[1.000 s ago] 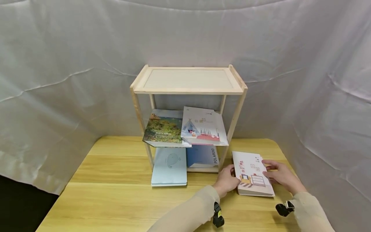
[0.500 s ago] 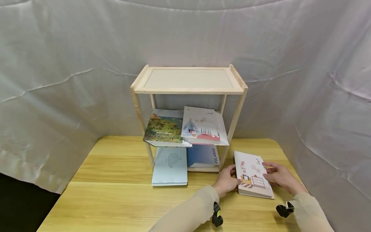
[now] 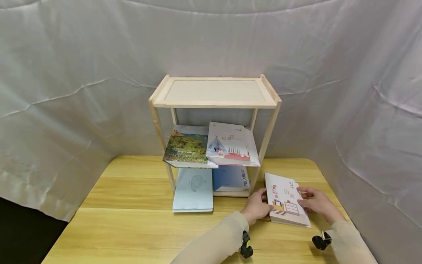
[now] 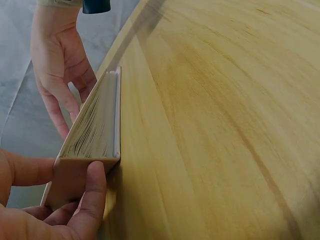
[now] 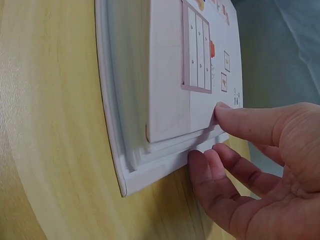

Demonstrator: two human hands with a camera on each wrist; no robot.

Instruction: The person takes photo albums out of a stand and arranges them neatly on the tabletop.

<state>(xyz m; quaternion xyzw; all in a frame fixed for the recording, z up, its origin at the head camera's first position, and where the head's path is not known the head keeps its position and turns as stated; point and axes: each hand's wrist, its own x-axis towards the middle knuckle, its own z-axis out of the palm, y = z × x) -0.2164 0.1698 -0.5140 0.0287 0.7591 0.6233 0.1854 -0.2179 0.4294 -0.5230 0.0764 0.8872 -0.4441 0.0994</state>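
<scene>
A thick white photo album (image 3: 287, 200) with a drawn room on its cover lies flat on the table, right of the shelf. My left hand (image 3: 257, 206) holds its spine side; in the left wrist view, thumb and fingers (image 4: 92, 192) are bent about the spine (image 4: 72, 180). On the opposite side my right hand (image 3: 318, 203) grips the open edge. Its thumb (image 5: 245, 120) lies on the top cover in the right wrist view, and the other fingertips touch the lower cover's edge. The page block shows between the covers.
A wooden shelf (image 3: 214, 103) stands at the middle back. Its middle tier bears a dark photo album (image 3: 186, 146) and white albums (image 3: 227, 143). Below are a pale blue whale album (image 3: 194, 190) and a blue Polaroid album (image 3: 229, 178). Grey curtain (image 3: 329, 110) surrounds the wooden table (image 3: 132, 220).
The album between my hands has shifted and turned very slightly, first rightward, then back left. Both hands moved with it. The shelf and its albums look the same.
</scene>
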